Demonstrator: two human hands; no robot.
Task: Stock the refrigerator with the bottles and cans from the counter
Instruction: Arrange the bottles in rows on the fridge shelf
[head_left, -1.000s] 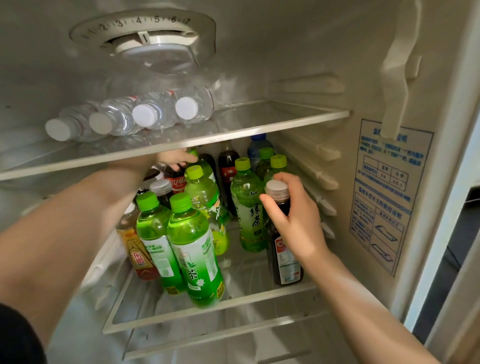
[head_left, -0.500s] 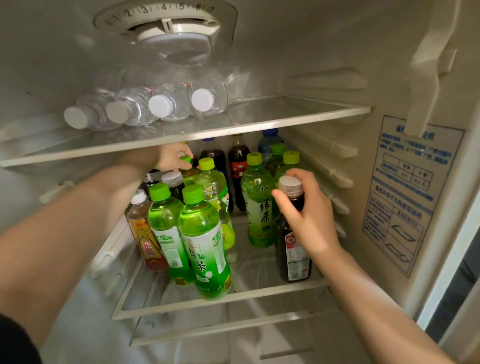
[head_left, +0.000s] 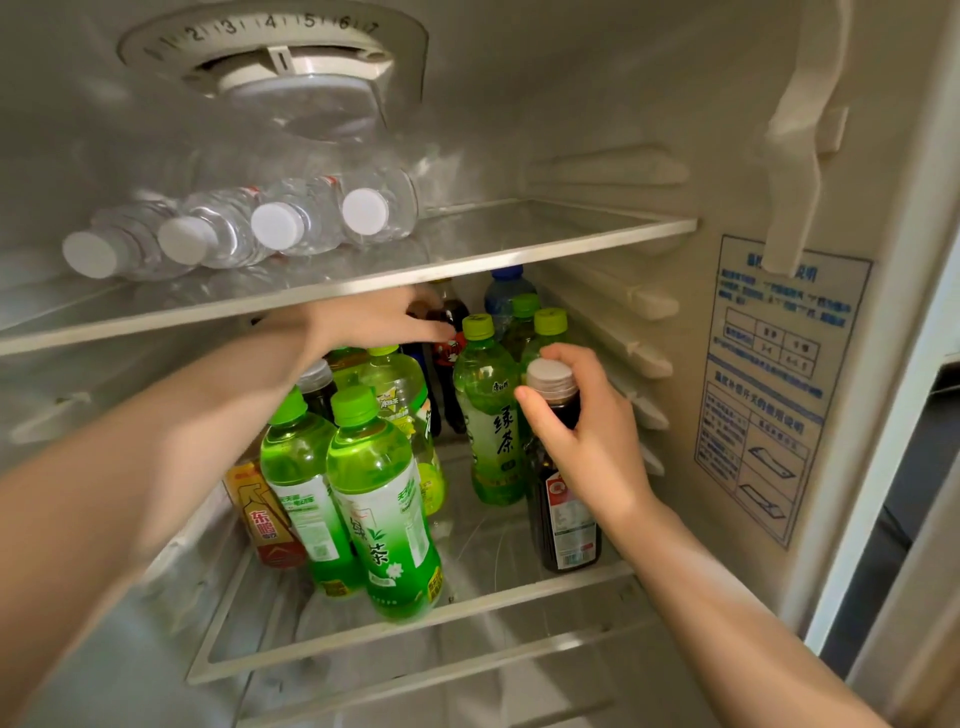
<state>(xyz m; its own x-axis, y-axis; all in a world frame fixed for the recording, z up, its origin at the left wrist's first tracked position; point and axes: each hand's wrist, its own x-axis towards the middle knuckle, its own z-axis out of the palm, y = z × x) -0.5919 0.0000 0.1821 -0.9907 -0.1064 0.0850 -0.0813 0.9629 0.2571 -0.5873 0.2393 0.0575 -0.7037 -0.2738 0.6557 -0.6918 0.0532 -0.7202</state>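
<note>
My right hand (head_left: 587, 436) curls round the neck of the dark, white-capped plastic bottle (head_left: 566, 519), upright right of frame centre on the glass shelf (head_left: 519, 597), probably steadying it, while my left hand (head_left: 374, 317) reaches the dark cola bottle (head_left: 451, 332) behind, its grip unclear.

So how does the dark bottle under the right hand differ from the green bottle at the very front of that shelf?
The dark bottle holds brown liquid under a white cap; the front green bottle holds green liquid under a green cap. The right hand grips the dark bottle near its neck; nothing touches the front green bottle. Both stand on the lower shelf and carry printed labels.
</note>
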